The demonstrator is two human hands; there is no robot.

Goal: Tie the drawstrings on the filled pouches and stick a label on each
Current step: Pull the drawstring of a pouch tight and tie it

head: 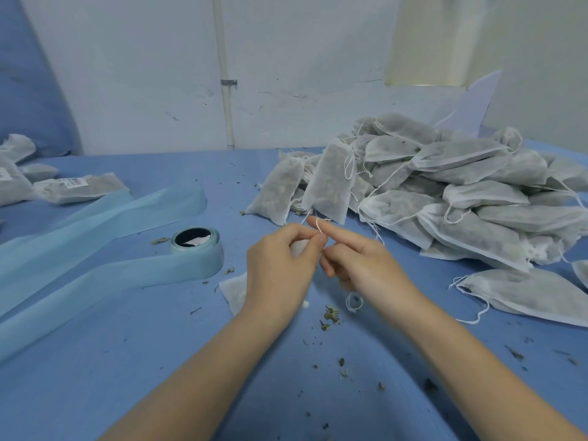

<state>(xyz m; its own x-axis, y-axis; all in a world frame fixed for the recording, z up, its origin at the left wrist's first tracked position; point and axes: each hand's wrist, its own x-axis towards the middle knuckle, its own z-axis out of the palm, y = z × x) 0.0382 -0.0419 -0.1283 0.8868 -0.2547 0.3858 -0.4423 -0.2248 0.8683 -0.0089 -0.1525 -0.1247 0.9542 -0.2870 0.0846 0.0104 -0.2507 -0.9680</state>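
Hands meet over the middle of the blue cloth-covered counter (95, 361) in the head view. The left hand (280, 265) curls its fingers and thumb around the gathered top of a white non-woven pouch (234, 292), whose lower body lies flat on the counter beneath the wrist. The right hand (359, 262) has its index finger stretched forward with the thin white drawstring (319, 225) looped around its tip, while the remaining fingers fold in toward the left thumb; that grip pinches the string, though the exact contact is blurred. A loose end of the same string curls on the counter below the right wrist.

To the right, a large heap of filled white drawstring pouches (461, 192) spreads across the counter, with one pouch leaning upright at its near-left edge. At far left lie a few pouches carrying white printed labels (76, 183). Between them and the hands sits a pale blue roll of label backing (199, 249), its long ribbon trailing off toward the left edge. Dry herb crumbs (331, 315) dot the cloth near the wrists. A white pipe (226, 90) runs up the wall behind.
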